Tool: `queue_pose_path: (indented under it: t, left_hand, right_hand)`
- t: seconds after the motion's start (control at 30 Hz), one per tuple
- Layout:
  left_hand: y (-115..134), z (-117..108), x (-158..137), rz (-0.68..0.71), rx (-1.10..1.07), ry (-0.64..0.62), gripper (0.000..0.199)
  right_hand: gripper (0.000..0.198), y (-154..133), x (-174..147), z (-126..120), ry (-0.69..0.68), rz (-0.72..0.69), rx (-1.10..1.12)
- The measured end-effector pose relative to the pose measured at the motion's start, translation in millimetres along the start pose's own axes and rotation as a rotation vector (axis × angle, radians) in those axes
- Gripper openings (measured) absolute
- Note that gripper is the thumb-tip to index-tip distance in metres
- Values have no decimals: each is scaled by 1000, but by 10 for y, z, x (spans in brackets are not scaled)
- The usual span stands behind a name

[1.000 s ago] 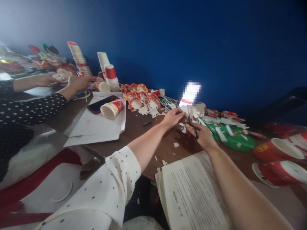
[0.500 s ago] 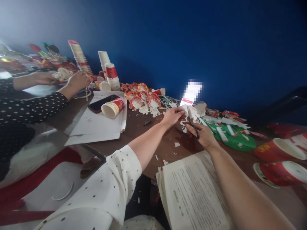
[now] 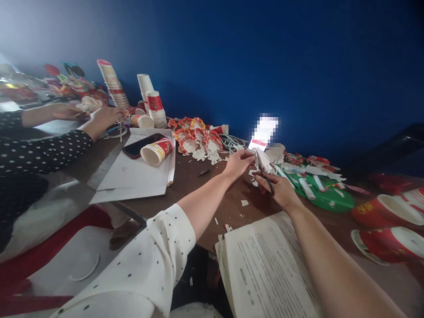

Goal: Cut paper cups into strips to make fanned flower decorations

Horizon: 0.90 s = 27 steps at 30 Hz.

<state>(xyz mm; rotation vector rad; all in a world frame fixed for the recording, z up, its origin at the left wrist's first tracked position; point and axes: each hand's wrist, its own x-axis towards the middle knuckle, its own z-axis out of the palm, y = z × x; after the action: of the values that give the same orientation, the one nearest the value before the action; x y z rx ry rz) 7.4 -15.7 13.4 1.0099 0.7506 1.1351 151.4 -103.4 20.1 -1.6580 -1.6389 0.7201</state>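
Between thumb and fingers, my left hand (image 3: 239, 162) pinches a white paper piece (image 3: 263, 160) with cut, petal-like edges, probably part of a paper cup. My right hand (image 3: 281, 191) is closed round the dark handles of a pair of scissors (image 3: 270, 187). The scissors' blades point up at the paper, partly hidden by it and by my fingers. Right behind the paper stands a lit phone (image 3: 261, 134) with a blurred screen. Small white paper scraps (image 3: 244, 203) lie on the brown table below my hands.
Cut red-and-white paper cups (image 3: 198, 137) are heaped left of my hands. A white board (image 3: 132, 176) carries a dark phone and a paper cup (image 3: 155, 152). On the right are a green plate (image 3: 334, 201) and red cups (image 3: 387, 210). Printed sheets (image 3: 265, 265) lie in front. A co-worker's hands (image 3: 102, 117) work at left.
The scissors and my right hand have shifted slightly against the paper. My left hand keeps its pinch. The whole view has moved a little.
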Motion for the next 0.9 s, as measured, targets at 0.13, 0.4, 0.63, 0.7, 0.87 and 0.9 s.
queue_pose_path:
  t: [0.13, 0.4, 0.63, 0.7, 0.87, 0.9]
  left_hand:
    - [-44, 41, -13, 5, 5, -28, 15]
    - [-7, 74, -52, -107, -136, -60, 13]
    - [25, 76, -55, -131, -122, -41, 14]
    - [22, 72, -48, -133, -116, -45, 13]
    - [-20, 33, 1, -105, -91, -93, 10]
    - [-32, 25, 12, -95, -84, -106, 11]
  right_hand:
    - [50, -62, -26, -5, 18, -11, 12]
    - [52, -89, -47, -15, 14, -41, -4]
    - [52, -71, -45, -15, 0, -53, 6]
    - [52, -74, -48, -12, 0, -37, 19]
    - [49, -23, -43, 9, -4, -10, 138]
    - [49, -13, -43, 12, -2, -3, 165]
